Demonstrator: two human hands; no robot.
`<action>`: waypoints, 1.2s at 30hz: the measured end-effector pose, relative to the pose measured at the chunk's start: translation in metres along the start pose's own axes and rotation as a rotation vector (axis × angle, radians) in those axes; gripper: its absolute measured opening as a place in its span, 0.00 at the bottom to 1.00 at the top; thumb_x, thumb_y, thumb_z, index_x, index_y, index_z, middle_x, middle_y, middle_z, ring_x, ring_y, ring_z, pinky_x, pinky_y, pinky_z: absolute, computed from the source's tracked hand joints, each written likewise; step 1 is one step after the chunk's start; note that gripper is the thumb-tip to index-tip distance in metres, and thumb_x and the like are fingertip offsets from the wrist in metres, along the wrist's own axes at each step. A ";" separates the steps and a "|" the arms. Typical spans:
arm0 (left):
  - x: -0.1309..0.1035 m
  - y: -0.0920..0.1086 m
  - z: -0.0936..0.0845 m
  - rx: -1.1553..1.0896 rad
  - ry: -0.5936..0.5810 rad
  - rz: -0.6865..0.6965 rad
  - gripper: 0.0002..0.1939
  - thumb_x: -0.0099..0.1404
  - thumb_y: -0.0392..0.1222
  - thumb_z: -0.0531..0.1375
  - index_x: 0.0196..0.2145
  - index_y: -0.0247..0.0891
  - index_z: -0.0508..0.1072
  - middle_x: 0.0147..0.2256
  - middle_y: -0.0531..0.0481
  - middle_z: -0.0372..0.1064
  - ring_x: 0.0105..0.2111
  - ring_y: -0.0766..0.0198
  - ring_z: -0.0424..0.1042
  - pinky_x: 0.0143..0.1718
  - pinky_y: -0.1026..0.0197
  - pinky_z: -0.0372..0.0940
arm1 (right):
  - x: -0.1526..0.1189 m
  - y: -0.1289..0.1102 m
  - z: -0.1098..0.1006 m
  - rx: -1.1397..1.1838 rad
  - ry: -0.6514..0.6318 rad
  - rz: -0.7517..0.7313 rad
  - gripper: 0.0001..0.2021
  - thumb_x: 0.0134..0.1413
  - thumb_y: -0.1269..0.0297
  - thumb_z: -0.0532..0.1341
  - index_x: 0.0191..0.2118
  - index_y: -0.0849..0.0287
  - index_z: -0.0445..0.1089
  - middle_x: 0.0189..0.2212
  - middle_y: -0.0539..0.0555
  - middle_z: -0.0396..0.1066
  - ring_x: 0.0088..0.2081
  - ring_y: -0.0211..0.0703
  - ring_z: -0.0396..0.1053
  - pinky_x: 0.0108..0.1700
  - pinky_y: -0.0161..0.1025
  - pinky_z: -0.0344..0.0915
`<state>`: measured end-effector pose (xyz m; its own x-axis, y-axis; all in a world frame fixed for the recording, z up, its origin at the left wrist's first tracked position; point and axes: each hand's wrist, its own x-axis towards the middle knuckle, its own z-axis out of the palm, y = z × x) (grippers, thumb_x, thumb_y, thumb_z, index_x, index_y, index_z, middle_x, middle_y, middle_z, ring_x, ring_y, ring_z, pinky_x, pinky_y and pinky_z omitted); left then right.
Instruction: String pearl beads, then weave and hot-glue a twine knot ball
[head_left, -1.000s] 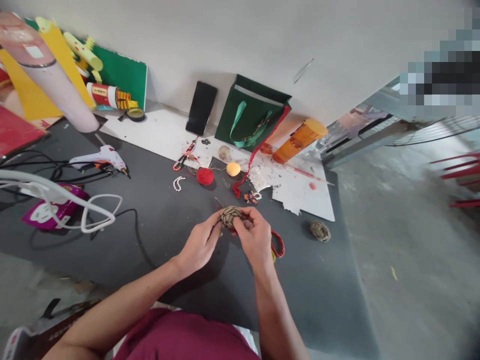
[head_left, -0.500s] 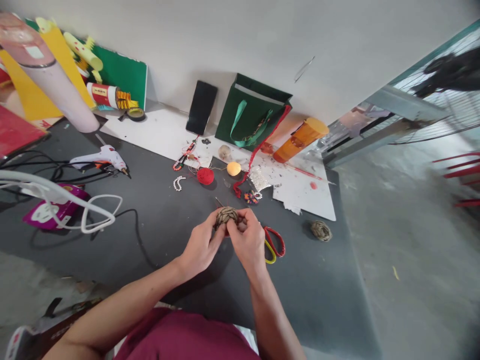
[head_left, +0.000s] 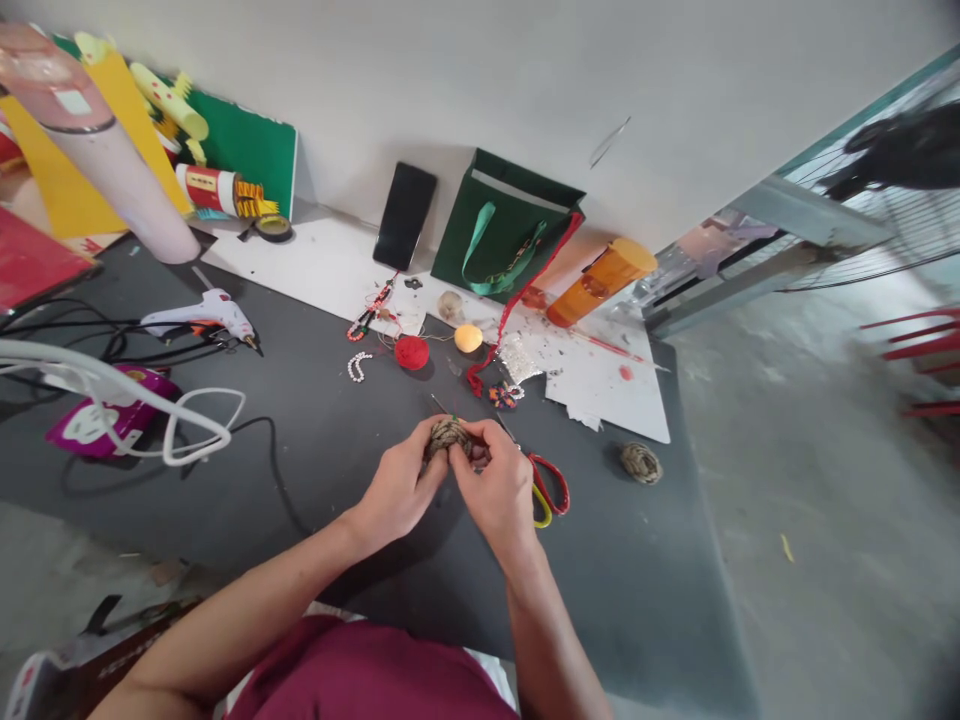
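Between the fingertips of both hands is a small brown-grey woven ball, held just above the dark table. My left hand is closed on its left side. On the right side my right hand pinches it, thumb in front; the fingers hide part of it. A thin metal needle-like tool sticks out just beyond the ball. Beside my right hand lie scissors with red and yellow handles, their blades partly hidden. A similar woven ball rests by itself to the right.
Beyond the hands lie a red yarn ball, a yellow ball and a beaded string. A phone, green paper bag and orange container stand by the wall. Left are a glue gun and white cable.
The woven ball has turned slightly in my fingers, and a small green spot now shows at its top. My right hand has shifted a little, and more of the scissors' blades shows.
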<state>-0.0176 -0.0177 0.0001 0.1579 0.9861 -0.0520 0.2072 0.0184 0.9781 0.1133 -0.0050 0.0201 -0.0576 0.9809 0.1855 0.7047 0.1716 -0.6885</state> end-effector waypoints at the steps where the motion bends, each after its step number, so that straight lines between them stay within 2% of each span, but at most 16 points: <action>1: 0.000 -0.001 -0.001 0.009 -0.010 0.003 0.18 0.65 0.36 0.50 0.53 0.35 0.64 0.45 0.44 0.73 0.43 0.59 0.73 0.45 0.59 0.64 | 0.000 -0.001 -0.001 -0.015 -0.030 -0.026 0.09 0.49 0.73 0.57 0.38 0.60 0.69 0.32 0.55 0.71 0.28 0.42 0.69 0.31 0.37 0.68; 4: 0.001 -0.001 -0.003 0.029 -0.052 -0.008 0.17 0.65 0.35 0.50 0.51 0.36 0.66 0.42 0.45 0.74 0.39 0.59 0.73 0.42 0.60 0.65 | 0.000 -0.005 -0.005 -0.074 -0.139 -0.120 0.15 0.49 0.76 0.55 0.43 0.57 0.69 0.38 0.56 0.70 0.35 0.45 0.71 0.35 0.38 0.68; 6: 0.002 0.000 -0.004 0.020 -0.033 -0.027 0.18 0.64 0.36 0.51 0.52 0.35 0.66 0.42 0.45 0.74 0.38 0.60 0.73 0.40 0.60 0.65 | 0.001 -0.006 -0.006 -0.103 -0.127 -0.119 0.14 0.49 0.76 0.55 0.42 0.57 0.69 0.37 0.56 0.70 0.35 0.45 0.70 0.35 0.39 0.68; 10: 0.002 0.003 -0.006 -0.037 -0.015 -0.023 0.19 0.64 0.36 0.49 0.53 0.34 0.65 0.39 0.46 0.73 0.36 0.62 0.71 0.40 0.61 0.64 | 0.003 -0.003 -0.006 -0.076 -0.015 -0.042 0.09 0.51 0.72 0.55 0.38 0.58 0.70 0.33 0.55 0.71 0.31 0.44 0.69 0.33 0.39 0.67; 15: 0.003 0.003 -0.009 -0.144 -0.073 -0.025 0.20 0.67 0.36 0.45 0.50 0.32 0.68 0.31 0.48 0.70 0.29 0.65 0.67 0.35 0.63 0.64 | 0.007 0.008 -0.008 0.170 -0.099 0.078 0.10 0.49 0.70 0.56 0.39 0.59 0.70 0.30 0.53 0.73 0.26 0.40 0.68 0.31 0.37 0.67; 19: 0.003 0.005 -0.009 -0.047 -0.061 -0.020 0.20 0.67 0.37 0.45 0.51 0.32 0.68 0.31 0.48 0.70 0.30 0.64 0.67 0.35 0.63 0.62 | 0.009 0.011 -0.009 0.371 -0.151 0.199 0.10 0.48 0.68 0.57 0.39 0.59 0.70 0.31 0.53 0.74 0.28 0.40 0.71 0.32 0.37 0.69; 25: 0.001 0.004 -0.006 -0.044 -0.057 -0.018 0.20 0.67 0.35 0.45 0.52 0.33 0.68 0.30 0.49 0.71 0.29 0.64 0.68 0.36 0.63 0.63 | 0.010 0.006 -0.008 0.388 -0.120 0.205 0.10 0.47 0.69 0.57 0.37 0.59 0.70 0.30 0.52 0.74 0.26 0.38 0.70 0.30 0.35 0.69; 30: -0.001 0.006 -0.002 -0.102 -0.064 -0.034 0.19 0.67 0.40 0.49 0.53 0.33 0.67 0.34 0.47 0.73 0.31 0.63 0.70 0.36 0.62 0.65 | 0.008 0.002 -0.005 0.262 -0.044 0.169 0.08 0.48 0.69 0.57 0.36 0.59 0.70 0.28 0.52 0.74 0.26 0.40 0.71 0.30 0.36 0.69; 34: -0.002 0.005 0.002 -0.131 -0.013 0.002 0.20 0.68 0.41 0.50 0.55 0.34 0.63 0.43 0.43 0.73 0.40 0.60 0.72 0.44 0.60 0.65 | 0.003 0.001 0.002 0.137 0.048 0.122 0.07 0.49 0.69 0.57 0.36 0.58 0.69 0.28 0.52 0.74 0.26 0.40 0.70 0.31 0.37 0.69; 36: -0.002 0.002 0.002 -0.125 0.010 0.034 0.18 0.68 0.40 0.50 0.54 0.35 0.63 0.46 0.43 0.72 0.44 0.60 0.72 0.48 0.59 0.64 | 0.001 0.000 0.003 0.081 0.045 0.093 0.06 0.49 0.69 0.58 0.36 0.58 0.68 0.28 0.52 0.73 0.25 0.40 0.70 0.30 0.37 0.69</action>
<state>-0.0158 -0.0198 0.0020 0.1526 0.9881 -0.0165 0.0794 0.0044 0.9968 0.1111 -0.0040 0.0176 0.0389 0.9882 0.1483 0.6457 0.0884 -0.7585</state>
